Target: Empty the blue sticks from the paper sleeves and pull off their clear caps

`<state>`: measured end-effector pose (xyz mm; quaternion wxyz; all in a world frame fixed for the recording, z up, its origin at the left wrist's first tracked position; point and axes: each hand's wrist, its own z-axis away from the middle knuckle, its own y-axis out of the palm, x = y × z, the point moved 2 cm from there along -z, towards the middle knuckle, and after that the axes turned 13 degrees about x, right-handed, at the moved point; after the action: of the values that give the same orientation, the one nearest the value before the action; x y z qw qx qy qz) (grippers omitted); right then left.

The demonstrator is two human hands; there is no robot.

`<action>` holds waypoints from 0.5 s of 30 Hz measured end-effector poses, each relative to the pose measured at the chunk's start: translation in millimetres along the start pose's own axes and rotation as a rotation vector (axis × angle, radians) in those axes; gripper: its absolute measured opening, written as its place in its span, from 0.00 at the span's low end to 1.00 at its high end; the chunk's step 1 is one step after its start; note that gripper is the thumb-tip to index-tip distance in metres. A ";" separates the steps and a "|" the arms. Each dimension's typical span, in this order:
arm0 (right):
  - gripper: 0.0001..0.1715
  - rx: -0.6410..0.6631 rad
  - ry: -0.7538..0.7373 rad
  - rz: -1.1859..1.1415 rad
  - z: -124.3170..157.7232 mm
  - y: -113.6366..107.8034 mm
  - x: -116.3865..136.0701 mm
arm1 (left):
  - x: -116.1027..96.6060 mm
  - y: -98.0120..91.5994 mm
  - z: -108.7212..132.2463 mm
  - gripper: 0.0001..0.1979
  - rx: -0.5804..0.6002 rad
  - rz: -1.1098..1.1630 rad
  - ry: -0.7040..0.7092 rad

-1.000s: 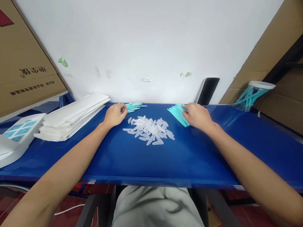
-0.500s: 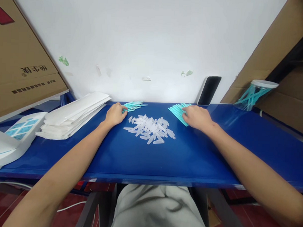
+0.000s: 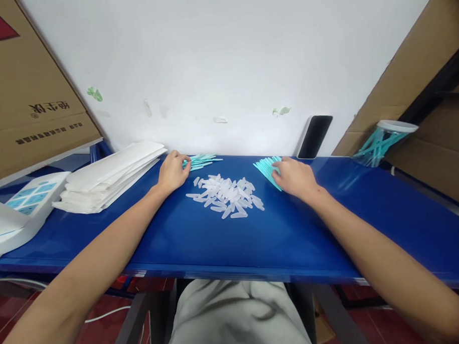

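My left hand (image 3: 174,172) is at the near-left end of a loose pile of thin teal sticks (image 3: 205,161), thumb and forefinger pinched on a stick end. Across the table, my right hand (image 3: 296,177) rests over a second bundle of teal sticks (image 3: 266,167), fanned out side by side. Its fingers are curled in and closed on the end of a stick, partly hidden by the hand. Between the hands lies a heap of small, translucent white tapered caps (image 3: 229,193), touched by neither hand.
A stack of white paper bags (image 3: 111,178) lies left, beside a white plastic device (image 3: 36,200) and a cardboard box (image 3: 40,85). A phone-like black panel (image 3: 315,137) leans on the wall. Right of it stands a clear jar (image 3: 381,144) holding teal sticks. The blue table (image 3: 219,247) ends at my lap.
My left wrist has lifted slightly, and its thumb and forefinger have drawn into a pinch. My right fingers have curled a little more at the bundle. The caps lie as before.
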<state>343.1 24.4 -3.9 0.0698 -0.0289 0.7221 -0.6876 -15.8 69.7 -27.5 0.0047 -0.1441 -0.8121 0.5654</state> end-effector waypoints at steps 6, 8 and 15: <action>0.21 -0.172 -0.260 -0.323 13.8 -2.2 26.9 | -38.6 -23.8 13.2 0.11 -0.187 0.127 0.255; 0.22 -0.136 -0.451 -0.454 20.6 2.0 43.0 | -56.6 -28.2 21.2 0.09 -0.245 0.180 0.364; 0.27 -0.342 -0.667 -0.677 37.2 5.0 73.5 | -112.2 -17.2 54.3 0.11 -0.266 0.268 0.786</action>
<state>276.0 -22.3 -15.1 0.0640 -0.4904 0.7129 -0.4971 78.5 -12.5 -13.8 0.2214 -0.4518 -0.7885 0.3538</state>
